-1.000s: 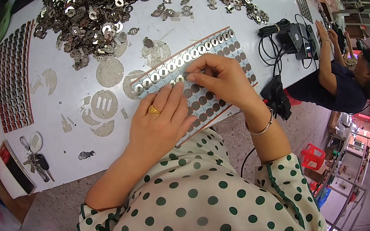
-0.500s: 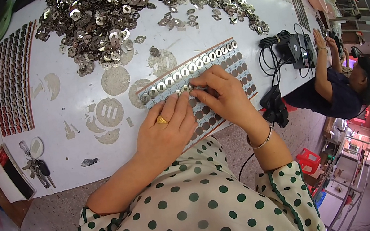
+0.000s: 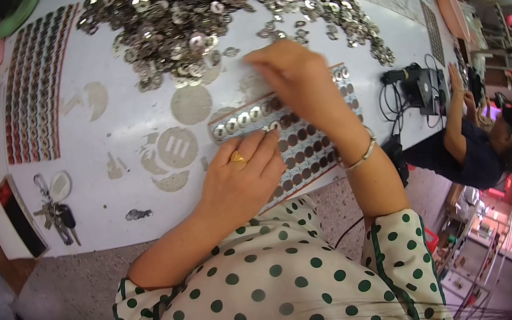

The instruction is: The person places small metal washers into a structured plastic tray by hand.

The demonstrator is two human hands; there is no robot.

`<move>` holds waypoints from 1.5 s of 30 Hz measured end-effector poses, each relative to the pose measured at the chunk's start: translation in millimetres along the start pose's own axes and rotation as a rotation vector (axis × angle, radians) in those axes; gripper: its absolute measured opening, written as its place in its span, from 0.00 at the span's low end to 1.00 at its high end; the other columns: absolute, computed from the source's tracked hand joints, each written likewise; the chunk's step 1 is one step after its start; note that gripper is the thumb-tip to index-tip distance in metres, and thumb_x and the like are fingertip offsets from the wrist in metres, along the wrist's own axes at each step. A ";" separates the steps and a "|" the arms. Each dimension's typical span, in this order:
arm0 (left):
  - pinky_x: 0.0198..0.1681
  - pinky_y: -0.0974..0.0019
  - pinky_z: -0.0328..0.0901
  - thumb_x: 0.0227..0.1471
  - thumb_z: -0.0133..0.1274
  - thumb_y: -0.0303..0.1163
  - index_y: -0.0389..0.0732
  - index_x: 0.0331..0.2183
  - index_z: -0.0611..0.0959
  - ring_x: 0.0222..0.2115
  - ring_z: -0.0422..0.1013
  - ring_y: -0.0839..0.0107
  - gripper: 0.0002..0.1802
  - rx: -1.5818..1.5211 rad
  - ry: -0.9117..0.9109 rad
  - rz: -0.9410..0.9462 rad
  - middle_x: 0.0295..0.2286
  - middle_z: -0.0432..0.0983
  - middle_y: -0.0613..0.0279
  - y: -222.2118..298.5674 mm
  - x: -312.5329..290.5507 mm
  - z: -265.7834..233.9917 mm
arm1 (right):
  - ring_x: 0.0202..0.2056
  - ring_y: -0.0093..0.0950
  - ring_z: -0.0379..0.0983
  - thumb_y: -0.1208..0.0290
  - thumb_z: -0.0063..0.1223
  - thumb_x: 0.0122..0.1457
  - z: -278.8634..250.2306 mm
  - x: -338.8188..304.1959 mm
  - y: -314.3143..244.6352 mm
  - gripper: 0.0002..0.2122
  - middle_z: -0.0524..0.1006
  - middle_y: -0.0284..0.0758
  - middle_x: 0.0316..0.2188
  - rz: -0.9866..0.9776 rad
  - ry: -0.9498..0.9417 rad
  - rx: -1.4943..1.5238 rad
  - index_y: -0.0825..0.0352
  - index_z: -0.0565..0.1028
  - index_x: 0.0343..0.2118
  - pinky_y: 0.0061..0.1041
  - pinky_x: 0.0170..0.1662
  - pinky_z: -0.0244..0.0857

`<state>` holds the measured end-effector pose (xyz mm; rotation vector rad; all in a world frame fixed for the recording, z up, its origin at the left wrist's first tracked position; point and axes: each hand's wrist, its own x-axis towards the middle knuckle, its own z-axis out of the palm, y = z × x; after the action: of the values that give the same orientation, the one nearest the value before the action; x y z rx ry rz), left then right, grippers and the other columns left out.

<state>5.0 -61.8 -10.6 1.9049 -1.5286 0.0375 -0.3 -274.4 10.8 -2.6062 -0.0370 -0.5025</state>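
A board panel (image 3: 318, 152) lies slanted on the white table before me, with rows of round brown spots. Along its far edge runs a row of shiny metal discs (image 3: 244, 119) with slots. My left hand (image 3: 241, 172), wearing a gold ring, rests on the panel, fingers stretched out and tips touching a disc beside that row. My right hand (image 3: 297, 78) is lifted over the panel's far edge, its fingertips towards the large heap of loose metal discs (image 3: 183, 28). Its fingers are blurred, so whether it holds anything cannot be made out.
Another disc-covered panel (image 3: 37, 93) lies at the far left. Nearer are a phone (image 3: 21, 218) and a bunch of keys (image 3: 61, 219). A black device with cables (image 3: 421, 92) stands on the right, close to a co-worker (image 3: 466, 151). A pink tub (image 3: 451, 13) is at the far right.
My right hand has left the disc row and moved away from me towards the heap, blurring. My left hand stays on the panel. The whole view has shifted slightly.
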 end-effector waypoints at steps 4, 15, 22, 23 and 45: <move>0.49 0.60 0.67 0.52 0.63 0.26 0.38 0.44 0.81 0.47 0.74 0.64 0.16 -0.274 0.091 -0.093 0.47 0.77 0.58 -0.8 5.0 -11.4 | 0.33 0.20 0.78 0.77 0.58 0.64 -16.0 -8.2 -6.2 0.07 0.81 0.31 0.33 0.789 0.065 1.042 0.70 0.80 0.44 0.21 0.36 0.74; 0.42 0.73 0.72 0.63 0.56 0.28 0.34 0.47 0.78 0.38 0.76 0.78 0.13 -1.242 0.073 -0.693 0.38 0.80 0.62 -29.5 45.8 -28.8 | 0.33 0.20 0.78 0.78 0.56 0.65 -29.7 -37.3 -15.6 0.10 0.80 0.32 0.33 0.720 -0.082 1.488 0.71 0.77 0.48 0.19 0.36 0.75; 0.42 0.75 0.72 0.62 0.58 0.27 0.35 0.43 0.78 0.38 0.76 0.79 0.09 -1.418 0.112 -0.755 0.37 0.80 0.62 -36.2 39.2 -14.8 | 0.36 0.17 0.77 0.83 0.60 0.60 -25.7 -39.3 -34.6 0.12 0.80 0.33 0.37 0.612 0.017 1.185 0.72 0.79 0.47 0.17 0.38 0.75; 0.42 0.75 0.72 0.61 0.59 0.27 0.35 0.43 0.79 0.37 0.76 0.79 0.10 -1.469 0.096 -0.775 0.37 0.80 0.62 -38.1 38.0 -14.4 | 0.37 0.16 0.76 0.84 0.61 0.59 -26.1 -38.8 -36.8 0.12 0.79 0.33 0.38 0.562 0.032 1.079 0.72 0.79 0.46 0.16 0.38 0.74; 0.38 0.76 0.70 0.63 0.58 0.28 0.39 0.40 0.79 0.32 0.75 0.81 0.06 -1.502 0.090 -0.657 0.33 0.79 0.66 -40.6 34.8 -18.7 | 0.31 0.21 0.79 0.81 0.59 0.62 -27.7 -55.5 -31.2 0.12 0.78 0.33 0.35 0.666 0.095 1.498 0.71 0.78 0.49 0.16 0.27 0.73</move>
<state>58.2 -78.8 -1.3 0.9651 -0.3974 -0.9930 -65.1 -256.2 27.7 -1.0187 0.3388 -0.1780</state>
